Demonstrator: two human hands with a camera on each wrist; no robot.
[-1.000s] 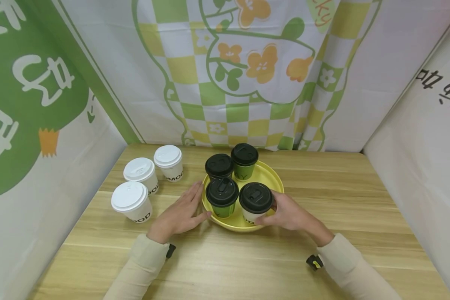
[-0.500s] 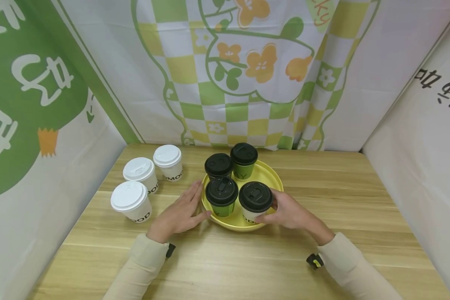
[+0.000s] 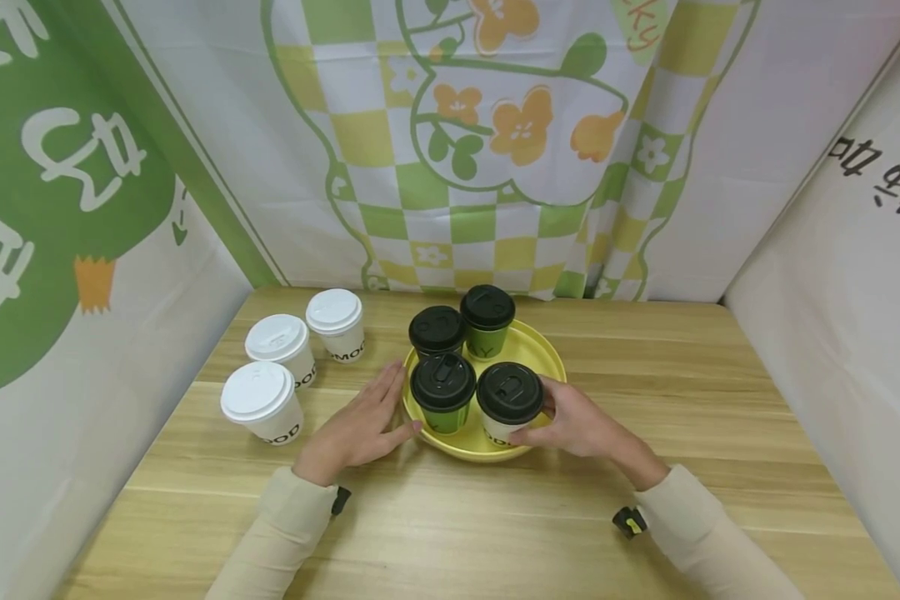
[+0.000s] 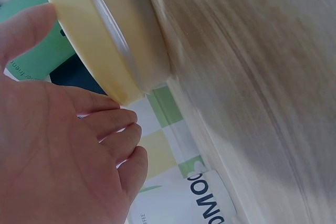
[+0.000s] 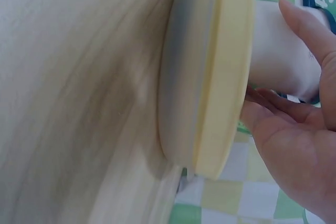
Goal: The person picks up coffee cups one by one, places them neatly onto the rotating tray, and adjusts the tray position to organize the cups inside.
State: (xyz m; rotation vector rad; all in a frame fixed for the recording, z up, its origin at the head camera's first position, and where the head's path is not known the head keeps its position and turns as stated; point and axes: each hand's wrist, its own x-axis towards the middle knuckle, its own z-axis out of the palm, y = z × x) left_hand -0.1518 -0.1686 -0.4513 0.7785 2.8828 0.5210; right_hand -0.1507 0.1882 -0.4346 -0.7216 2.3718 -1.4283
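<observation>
Cloth [image 3: 465,175] backed the surface [image 3: 690,375]; near white cups [image 3: 262,396], extended left fingers [image 3: 381,390] touched a tray [image 3: 545,354]; right fingers [image 3: 558,395] held a black-lidded cup [image 3: 510,393].

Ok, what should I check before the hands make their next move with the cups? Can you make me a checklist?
1. Right hand around the white paper cup with a black lid: ok, thumb and fingers hold it.
2. That cup inside the rim of the round yellow tray: ok.
3. Left hand at the tray: ok, it touches the rim.
4. Gap to the front green paper cup with a black lid: cannot tell; their tops nearly meet or touch.
5. Held cup's lid pressed tight: cannot tell; it's on, but tightness doesn't show.
6. Three white paper cups with white lids clear of the tray: ok, they stand apart.
</observation>
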